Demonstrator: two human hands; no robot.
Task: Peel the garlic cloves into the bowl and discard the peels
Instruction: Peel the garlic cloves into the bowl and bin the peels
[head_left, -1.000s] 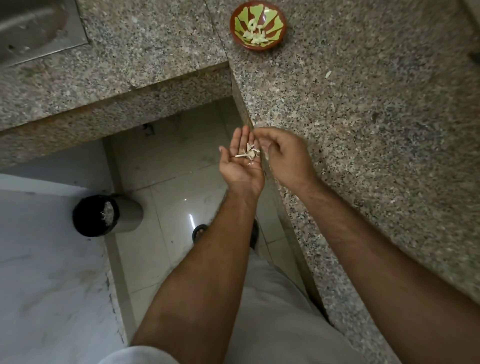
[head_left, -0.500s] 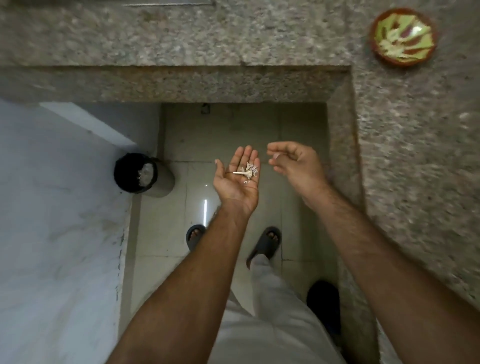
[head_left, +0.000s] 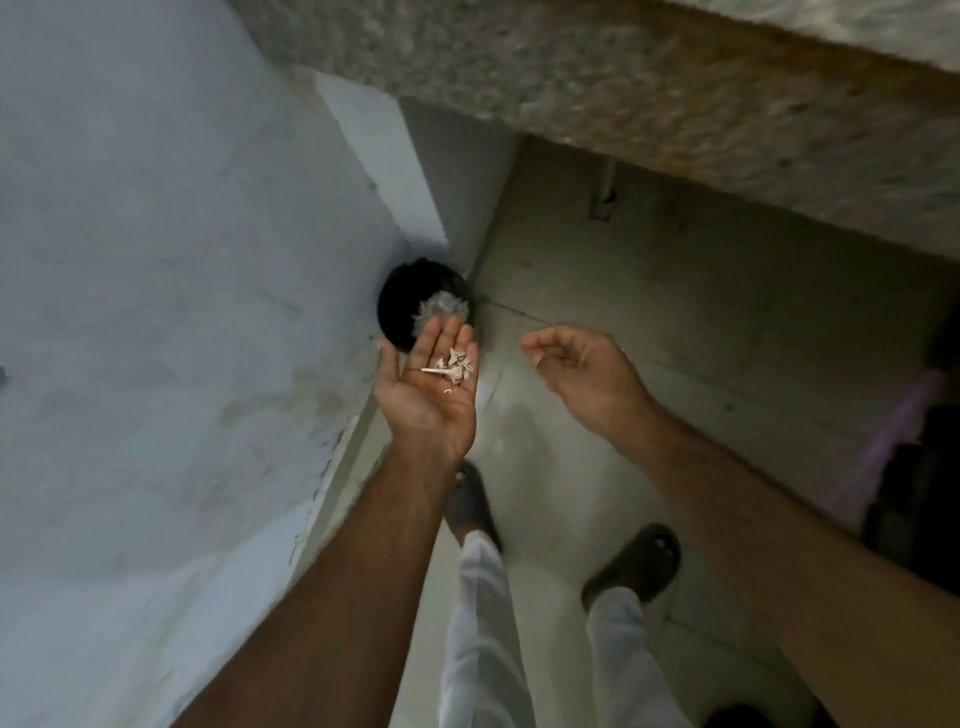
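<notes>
Garlic peels (head_left: 453, 366) carried on flat, upturned left hand (head_left: 431, 397), grip fully open, held just short of black bin (head_left: 399, 306) on floor; right hand (head_left: 584, 371) loosely curled, nothing held

Left hand (head_left: 428, 402) flat, palm up; right hand (head_left: 582, 371) loosely curled.

Blurred edges and half-hidden things

The tabletop (head_left: 649, 78) smears into streaks and runs off the top and right edges. The left hand (head_left: 428, 395) covers the near rim of the bin (head_left: 400, 301), whose pale contents are too blurred to name. The dark shapes (head_left: 919, 483) at the right edge are unreadable. One sandal (head_left: 467, 506) sits partly behind the left forearm.
</notes>
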